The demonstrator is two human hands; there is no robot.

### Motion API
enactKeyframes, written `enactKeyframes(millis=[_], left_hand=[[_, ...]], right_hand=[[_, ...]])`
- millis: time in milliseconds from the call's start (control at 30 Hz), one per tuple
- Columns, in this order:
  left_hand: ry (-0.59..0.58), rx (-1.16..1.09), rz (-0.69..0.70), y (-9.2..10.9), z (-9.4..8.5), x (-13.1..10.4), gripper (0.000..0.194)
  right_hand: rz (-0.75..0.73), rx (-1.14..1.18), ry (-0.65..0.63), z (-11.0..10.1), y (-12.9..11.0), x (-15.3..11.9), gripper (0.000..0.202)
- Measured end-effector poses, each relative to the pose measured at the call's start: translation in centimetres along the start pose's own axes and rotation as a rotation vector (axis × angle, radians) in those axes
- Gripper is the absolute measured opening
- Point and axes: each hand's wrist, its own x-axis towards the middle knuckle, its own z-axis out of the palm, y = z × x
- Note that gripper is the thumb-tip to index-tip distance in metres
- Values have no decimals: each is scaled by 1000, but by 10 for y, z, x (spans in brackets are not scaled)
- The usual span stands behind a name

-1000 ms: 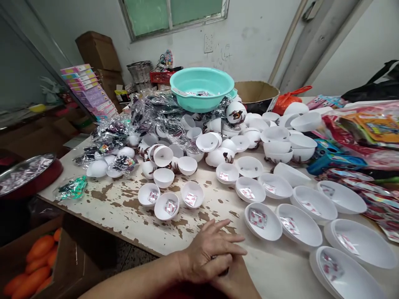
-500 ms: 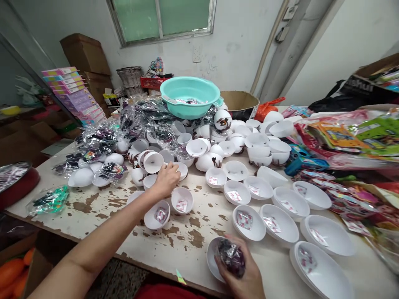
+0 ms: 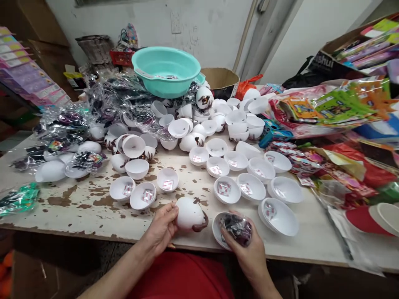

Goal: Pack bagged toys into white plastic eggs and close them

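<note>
Near the table's front edge, my left hand pinches a white half eggshell with a brown painted pattern at its right side. Its rounded outside faces up. To the right, my right hand is closed around a dark purple-black toy in clear plastic wrap. That bundle sits against a white plastic half shell, whose hollow faces up; the hand covers part of it. Left of centre stand several white half shells, such as one holding a small pink-and-white packet.
More half shells with packets stand in rows on the right. Behind are a heap of white shells, wrapped dark toys and a turquoise basin. Colourful packaged goods crowd the right side. Brown patches mark the worn tabletop.
My left hand has come back from the shell heap to the front edge with a brown-patterned half shell. My right hand keeps hold of the wrapped toy. The camera view has tilted down.
</note>
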Motion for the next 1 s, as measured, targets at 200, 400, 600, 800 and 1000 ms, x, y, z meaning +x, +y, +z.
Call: enactKeyframes(millis=[200,400,600,800,1000], left_hand=[[242,611,312,-17,-26,-2,53],[228,1565,567,-17,-1,-11,65],[-129,1821,492,-9,6,-8,73],[43,1921,321,-10,21,-9,80],[-72,1342,437,22,25,-18,71]], right_hand=[[-20,-1,4,5,0,0,60],[-88,-25,-13,4,-6,0,55],[-67,-44,27,-33,-22,-5,54],[-106,-98,-14,-28,-23,-4,50],[-168,-138,-139,1,-34,-2,46]])
